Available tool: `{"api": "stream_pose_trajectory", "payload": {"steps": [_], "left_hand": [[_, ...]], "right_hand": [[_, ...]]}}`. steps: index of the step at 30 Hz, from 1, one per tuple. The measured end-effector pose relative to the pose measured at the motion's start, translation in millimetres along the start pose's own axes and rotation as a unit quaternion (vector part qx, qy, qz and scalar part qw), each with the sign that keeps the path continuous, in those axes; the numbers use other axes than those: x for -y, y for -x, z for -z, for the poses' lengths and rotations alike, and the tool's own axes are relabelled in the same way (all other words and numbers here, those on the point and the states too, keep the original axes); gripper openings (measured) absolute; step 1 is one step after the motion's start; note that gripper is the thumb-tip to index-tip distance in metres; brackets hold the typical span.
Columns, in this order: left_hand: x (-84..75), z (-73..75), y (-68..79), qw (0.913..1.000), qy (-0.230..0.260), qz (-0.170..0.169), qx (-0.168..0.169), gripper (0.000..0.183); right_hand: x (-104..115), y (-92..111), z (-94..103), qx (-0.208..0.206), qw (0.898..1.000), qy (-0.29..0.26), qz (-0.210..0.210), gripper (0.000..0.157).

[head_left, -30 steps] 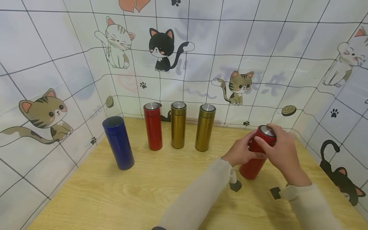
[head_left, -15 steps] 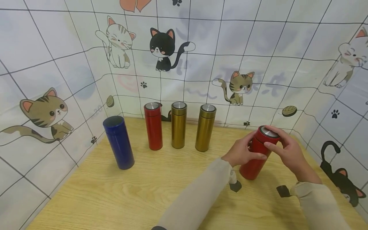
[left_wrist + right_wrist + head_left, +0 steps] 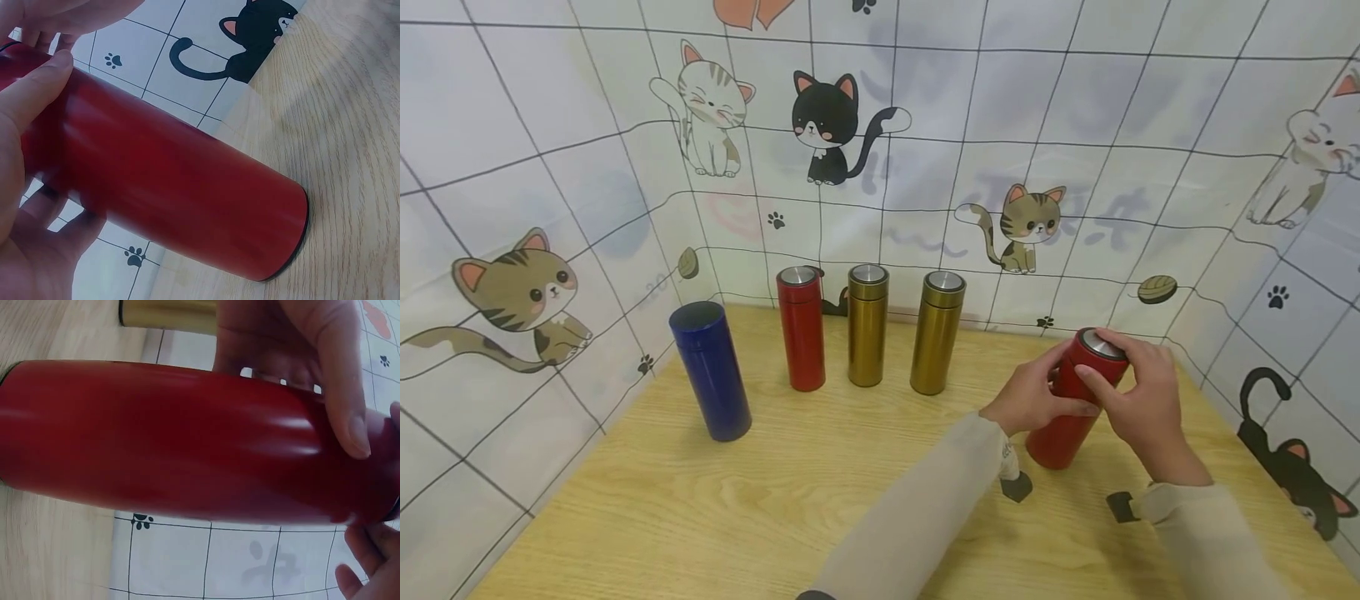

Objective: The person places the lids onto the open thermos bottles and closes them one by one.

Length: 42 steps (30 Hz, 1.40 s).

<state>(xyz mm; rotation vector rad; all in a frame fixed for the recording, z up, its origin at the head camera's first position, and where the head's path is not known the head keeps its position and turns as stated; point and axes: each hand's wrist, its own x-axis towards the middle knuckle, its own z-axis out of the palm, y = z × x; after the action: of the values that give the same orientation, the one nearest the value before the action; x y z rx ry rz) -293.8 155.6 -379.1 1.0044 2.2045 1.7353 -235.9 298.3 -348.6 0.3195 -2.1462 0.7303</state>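
At the right of the table a red thermos flask [image 3: 1058, 439] stands on its base. My left hand [image 3: 1026, 400] grips its upper body, thumb across the front and fingers wrapped behind. With my right hand [image 3: 1152, 408] I hold the flask's lid [image 3: 1105, 343], which has a silver disc on top and sits on the flask. In the left wrist view the red body [image 3: 175, 169] runs down to its dark base edge on the wood. The right wrist view shows the left thumb [image 3: 344, 406] lying over the flask near the lid end.
Behind and left stand a second red flask [image 3: 802, 342], two gold flasks [image 3: 867, 342], [image 3: 936, 346] beside it, and a blue flask [image 3: 711, 383]. A wall sheet [image 3: 917, 175] with printed cats borders the wooden table [image 3: 737, 517] at the back and both sides.
My right hand swung outward to the right on the lid, then came back round to the left with its thumb further across. The left hand has kept its hold and the flask its place.
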Motion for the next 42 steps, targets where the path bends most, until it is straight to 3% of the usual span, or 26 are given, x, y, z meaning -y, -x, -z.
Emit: {"api": "stream_pose_trajectory", "payload": {"steps": [13, 18, 21, 23, 24, 27, 29, 31, 37, 42], "left_hand": [[0.1, -1.3, -0.4, 0.9996, -0.027, -0.009, -0.005, 0.085], [-0.7, 0.6, 0.2, 0.9996, -0.026, -0.005, -0.005, 0.084], [-0.7, 0.8, -0.2, 0.9998, -0.019, 0.0, 0.002, 0.083], [-0.6, 0.8, -0.6, 0.9999, -0.011, 0.003, 0.008, 0.083], [-0.3, 0.9, -1.0, 0.9999, -0.009, 0.003, 0.01, 0.083], [0.5, 1.9, -1.1, 0.9999, -0.008, 0.003, 0.011, 0.084], [1.3, 2.4, -1.0, 0.9999, -0.007, 0.002, 0.011, 0.084], [1.8, 2.7, -0.7, 0.9999, -0.004, 0.003, 0.011, 0.084], [1.5, 1.7, -0.7, 1.0, -0.003, 0.004, 0.007, 0.084], [0.2, 1.6, 0.2, 1.0, -0.004, 0.005, 0.004, 0.083]], "right_hand": [[-0.1, -3.8, -9.9, -0.079, 0.994, 0.078, 0.02, 0.058], [-1.3, -6.2, -9.3, -0.059, 0.992, 0.112, 0.026, 0.062], [-2.9, -4.5, -4.2, -0.003, 0.999, 0.053, 0.0, 0.058], [-4.7, -3.7, 1.5, 0.05, 0.998, -0.03, -0.023, 0.053], [-5.9, -3.4, 4.6, 0.076, 0.993, -0.08, -0.036, 0.051], [-10.2, -5.1, 14.3, 0.144, 0.966, -0.204, -0.06, 0.051], [-13.3, -6.9, 18.5, 0.17, 0.953, -0.244, -0.06, 0.051], [-15.0, -8.1, 20.6, 0.181, 0.949, -0.252, -0.056, 0.051], [-14.9, -9.0, 19.4, 0.153, 0.967, -0.199, -0.047, 0.053], [-11.3, -6.4, 15.4, 0.105, 0.988, -0.102, -0.051, 0.053]]}}
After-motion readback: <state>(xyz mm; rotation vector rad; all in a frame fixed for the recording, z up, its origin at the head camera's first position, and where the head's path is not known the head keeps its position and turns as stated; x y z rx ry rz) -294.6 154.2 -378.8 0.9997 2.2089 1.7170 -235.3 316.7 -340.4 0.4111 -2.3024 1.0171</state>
